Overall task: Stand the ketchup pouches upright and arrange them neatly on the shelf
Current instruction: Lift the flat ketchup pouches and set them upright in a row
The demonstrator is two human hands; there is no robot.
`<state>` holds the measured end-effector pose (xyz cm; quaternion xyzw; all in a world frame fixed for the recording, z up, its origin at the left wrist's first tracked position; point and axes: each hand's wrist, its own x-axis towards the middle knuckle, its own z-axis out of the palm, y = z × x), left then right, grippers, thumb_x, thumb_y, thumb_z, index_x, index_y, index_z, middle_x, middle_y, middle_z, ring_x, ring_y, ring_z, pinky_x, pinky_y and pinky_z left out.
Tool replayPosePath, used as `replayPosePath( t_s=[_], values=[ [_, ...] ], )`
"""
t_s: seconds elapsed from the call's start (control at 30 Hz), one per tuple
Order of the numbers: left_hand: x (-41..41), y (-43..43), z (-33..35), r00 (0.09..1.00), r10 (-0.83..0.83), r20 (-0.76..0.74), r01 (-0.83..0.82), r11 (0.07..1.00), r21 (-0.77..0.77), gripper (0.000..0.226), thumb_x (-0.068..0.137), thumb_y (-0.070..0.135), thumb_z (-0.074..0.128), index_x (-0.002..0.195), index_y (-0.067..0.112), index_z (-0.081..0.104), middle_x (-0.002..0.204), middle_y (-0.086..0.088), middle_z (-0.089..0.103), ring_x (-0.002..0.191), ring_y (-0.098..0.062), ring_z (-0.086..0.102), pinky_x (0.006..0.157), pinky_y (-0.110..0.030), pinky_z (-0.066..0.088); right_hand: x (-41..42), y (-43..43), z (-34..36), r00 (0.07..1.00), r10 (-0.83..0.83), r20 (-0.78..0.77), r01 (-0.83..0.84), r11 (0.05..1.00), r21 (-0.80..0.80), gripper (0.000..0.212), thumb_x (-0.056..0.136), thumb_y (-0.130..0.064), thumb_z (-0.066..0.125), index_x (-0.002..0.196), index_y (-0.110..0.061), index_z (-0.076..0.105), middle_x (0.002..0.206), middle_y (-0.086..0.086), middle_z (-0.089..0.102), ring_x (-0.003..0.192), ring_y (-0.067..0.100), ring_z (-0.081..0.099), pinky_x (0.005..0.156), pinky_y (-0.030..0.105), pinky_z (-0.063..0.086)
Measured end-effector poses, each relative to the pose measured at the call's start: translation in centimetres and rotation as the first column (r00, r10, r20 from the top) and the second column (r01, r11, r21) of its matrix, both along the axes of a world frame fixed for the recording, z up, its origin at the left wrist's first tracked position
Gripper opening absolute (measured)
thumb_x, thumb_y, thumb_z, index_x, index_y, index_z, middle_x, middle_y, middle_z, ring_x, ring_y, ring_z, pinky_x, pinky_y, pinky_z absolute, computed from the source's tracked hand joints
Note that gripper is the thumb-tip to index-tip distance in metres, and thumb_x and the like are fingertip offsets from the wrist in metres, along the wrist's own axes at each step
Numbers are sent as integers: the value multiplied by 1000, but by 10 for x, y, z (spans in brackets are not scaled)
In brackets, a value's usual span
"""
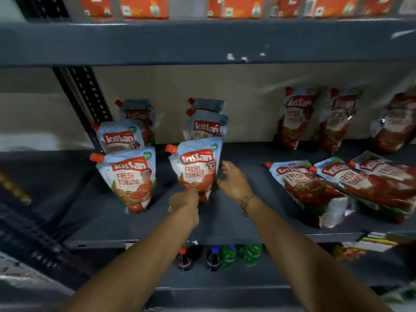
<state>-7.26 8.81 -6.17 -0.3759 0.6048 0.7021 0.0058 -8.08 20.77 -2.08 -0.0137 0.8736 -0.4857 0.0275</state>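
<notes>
Two rows of ketchup pouches stand upright on the grey shelf (236, 221). Three pouches form the left row, its front pouch (129, 176) standing free. In the middle row, both hands hold the front pouch (198, 167) upright: my left hand (183, 202) grips its bottom edge and my right hand (233, 180) holds its right side. Two more pouches (207, 124) stand behind it. To the right, three pouches (337, 185) lie flat and overlapping. Behind them, three more pouches (297, 118) lean against the back wall.
A shelf above carries orange packets (144, 7). The shelf below holds several drink bottles (213, 257). A perforated black upright (85, 97) bounds the shelf on the left. Bare shelf lies between the middle row and the flat pouches.
</notes>
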Motion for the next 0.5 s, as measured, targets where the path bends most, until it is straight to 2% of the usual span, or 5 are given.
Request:
replayPosePath(
  t_s=[0.1,0.23,0.3,0.4,0.5],
  values=[
    [1,58,6,993,-111,41,98,966,239,19,92,11,44,73,13,50,64,-2,44,54,-12,42,49,-23,36,-8,60,9,1000,-29,10,24,935,354,46,87,-8,50,132,-1,46,140,20,48,129,34,44,111,38,36],
    [-4,152,18,923,-379,65,345,891,294,25,93,16,50,68,11,48,68,-5,47,60,-15,46,55,-24,42,-2,171,21,964,-258,56,124,629,767,54,80,-37,28,111,-8,62,121,17,63,112,38,57,97,47,46],
    [-10,189,22,885,-461,63,423,854,304,22,90,22,56,72,10,53,75,-7,54,65,-17,50,60,-26,45,7,212,28,947,-265,183,29,635,772,52,86,-39,39,125,-9,54,131,17,57,120,36,53,102,45,44],
    [-21,223,22,842,-536,53,499,813,300,16,85,22,66,94,10,61,92,-8,67,78,-20,62,67,-31,54,9,246,33,924,-200,325,-43,792,609,46,90,-38,47,126,-9,52,131,17,58,114,31,55,103,37,42],
    [-14,235,25,852,-522,48,507,844,175,16,87,7,63,101,11,57,76,-3,59,65,-13,56,48,-23,52,8,252,32,923,-152,354,-53,860,508,44,89,-35,51,123,-7,55,129,16,59,115,30,55,105,38,42]
  ],
)
